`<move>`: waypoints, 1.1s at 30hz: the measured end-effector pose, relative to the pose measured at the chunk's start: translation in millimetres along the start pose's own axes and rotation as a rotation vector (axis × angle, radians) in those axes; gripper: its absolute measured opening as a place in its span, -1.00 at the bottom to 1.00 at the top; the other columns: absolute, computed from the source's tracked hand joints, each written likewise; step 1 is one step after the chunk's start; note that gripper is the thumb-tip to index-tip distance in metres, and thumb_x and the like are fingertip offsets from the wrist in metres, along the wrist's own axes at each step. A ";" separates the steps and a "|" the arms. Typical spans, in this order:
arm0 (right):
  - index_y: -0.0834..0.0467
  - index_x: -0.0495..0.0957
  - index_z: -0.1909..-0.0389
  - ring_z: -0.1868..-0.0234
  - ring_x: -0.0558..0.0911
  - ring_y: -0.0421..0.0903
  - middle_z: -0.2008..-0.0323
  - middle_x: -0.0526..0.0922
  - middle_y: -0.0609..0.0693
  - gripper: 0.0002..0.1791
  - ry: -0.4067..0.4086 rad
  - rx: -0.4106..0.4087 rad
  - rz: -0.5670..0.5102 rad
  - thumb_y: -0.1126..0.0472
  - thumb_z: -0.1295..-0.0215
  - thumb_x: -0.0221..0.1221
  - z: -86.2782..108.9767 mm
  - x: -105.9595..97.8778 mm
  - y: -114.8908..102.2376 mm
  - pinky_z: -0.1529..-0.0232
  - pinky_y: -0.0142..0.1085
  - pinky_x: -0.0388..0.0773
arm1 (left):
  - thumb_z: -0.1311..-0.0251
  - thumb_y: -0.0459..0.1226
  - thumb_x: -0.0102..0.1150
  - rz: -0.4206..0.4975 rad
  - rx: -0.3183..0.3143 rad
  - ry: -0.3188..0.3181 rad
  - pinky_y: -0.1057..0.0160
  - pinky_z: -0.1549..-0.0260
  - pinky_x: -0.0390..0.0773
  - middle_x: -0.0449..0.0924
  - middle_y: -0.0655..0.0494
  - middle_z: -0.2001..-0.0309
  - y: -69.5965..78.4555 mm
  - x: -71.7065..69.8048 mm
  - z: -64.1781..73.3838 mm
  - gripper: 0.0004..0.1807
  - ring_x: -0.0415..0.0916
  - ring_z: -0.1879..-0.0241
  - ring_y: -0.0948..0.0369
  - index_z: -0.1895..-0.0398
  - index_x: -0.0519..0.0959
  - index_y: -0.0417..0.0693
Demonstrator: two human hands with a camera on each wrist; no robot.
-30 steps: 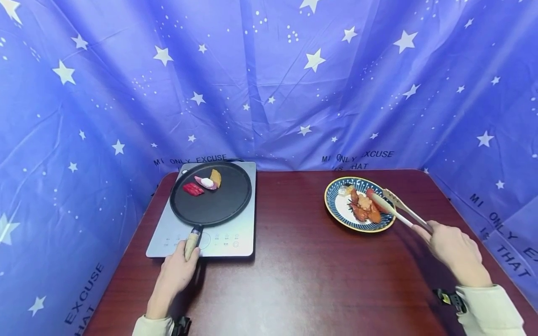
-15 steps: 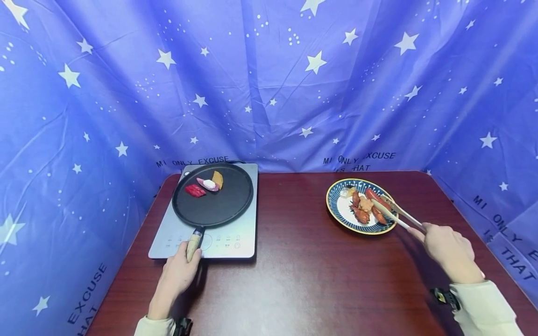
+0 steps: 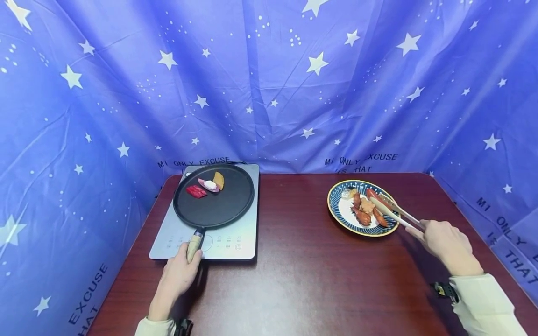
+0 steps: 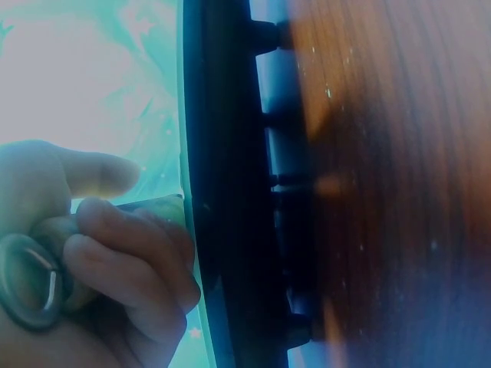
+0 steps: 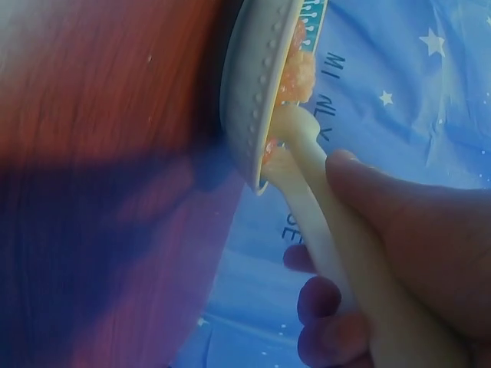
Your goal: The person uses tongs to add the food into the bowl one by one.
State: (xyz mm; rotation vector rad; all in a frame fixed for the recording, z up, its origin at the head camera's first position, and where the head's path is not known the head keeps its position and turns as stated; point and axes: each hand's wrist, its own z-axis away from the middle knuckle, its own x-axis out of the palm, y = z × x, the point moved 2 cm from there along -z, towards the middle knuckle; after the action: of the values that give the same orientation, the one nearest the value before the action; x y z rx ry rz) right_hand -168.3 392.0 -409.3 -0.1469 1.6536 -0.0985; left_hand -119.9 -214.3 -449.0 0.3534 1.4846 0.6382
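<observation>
My left hand [image 3: 181, 270] grips the pale handle [image 3: 194, 246] of a flat black frying pan [image 3: 218, 205]. In the pan lie a red piece of food [image 3: 196, 191], a pinkish slice with a white top [image 3: 209, 185] and a yellow-brown wedge [image 3: 219, 180]. With my right hand [image 3: 446, 245] I hold pale tongs [image 5: 337, 230], whose tips reach over the right side of a blue-patterned plate [image 3: 337, 215]. A red sausage [image 3: 374, 195] lies between or right beside the tong tips. Close by are a tan lump [image 3: 367, 205] and reddish-brown pieces [image 3: 360, 216].
Under the pan is a silver induction cooker [image 3: 241, 233], at the left of the dark red wooden table [image 3: 302, 261]. A blue curtain [image 3: 269, 84] with white stars hangs behind and at both sides.
My right hand has shifted a little left, and the tong tips have drawn closer together around the sausage. The left hand and pan stay the same; the whole view drifts slightly.
</observation>
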 end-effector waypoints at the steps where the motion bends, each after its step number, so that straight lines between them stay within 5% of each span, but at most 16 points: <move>1: 0.16 0.46 0.60 0.59 0.48 0.34 0.59 0.49 0.35 -0.55 0.006 -0.010 0.004 -0.13 -0.25 0.15 -0.5 0.0 0.3 0.65 0.12 0.32 | -0.33 0.01 -0.03 -0.001 0.001 0.001 0.01 0.56 0.37 0.42 -0.07 0.50 -0.1 0.2 0.3 -0.48 0.41 0.52 0.01 -0.15 0.29 -0.18; 11: 0.19 0.46 0.64 0.66 0.46 0.24 0.69 0.44 0.18 -0.57 -0.034 -0.088 0.056 -0.01 -0.33 0.11 -5.1 0.5 -2.9 0.65 0.10 0.33 | -0.33 0.00 -0.03 0.001 0.000 -0.001 0.05 0.59 0.36 0.40 -0.03 0.54 -0.3 0.8 0.5 -0.50 0.40 0.55 0.04 -0.14 0.30 -0.18; 22: 0.20 0.35 0.69 0.68 0.42 0.14 0.71 0.37 0.09 -0.50 -0.123 -0.043 0.015 -0.03 -0.37 0.03 -6.4 1.0 -5.6 0.64 0.08 0.32 | -0.33 0.00 -0.04 0.001 -0.001 0.000 0.04 0.58 0.36 0.40 -0.04 0.54 0.1 0.0 -0.7 -0.51 0.40 0.55 0.03 -0.13 0.30 -0.17; 33: 0.24 0.34 0.66 0.68 0.44 0.14 0.73 0.35 0.06 -0.52 -0.089 -0.083 0.012 0.02 -0.40 0.00 -6.1 11.4 3.6 0.60 0.09 0.35 | -0.33 -0.01 -0.04 -0.004 0.002 0.000 0.05 0.58 0.35 0.39 -0.03 0.55 -1.2 0.4 -0.5 -0.52 0.39 0.55 0.04 -0.11 0.30 -0.17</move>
State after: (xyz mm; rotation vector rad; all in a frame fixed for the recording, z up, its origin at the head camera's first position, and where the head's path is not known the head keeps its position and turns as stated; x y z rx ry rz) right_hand -175.4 393.6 -420.6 -0.2013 1.5704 -0.0136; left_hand -120.1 -215.1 -450.1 0.3518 1.4861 0.6340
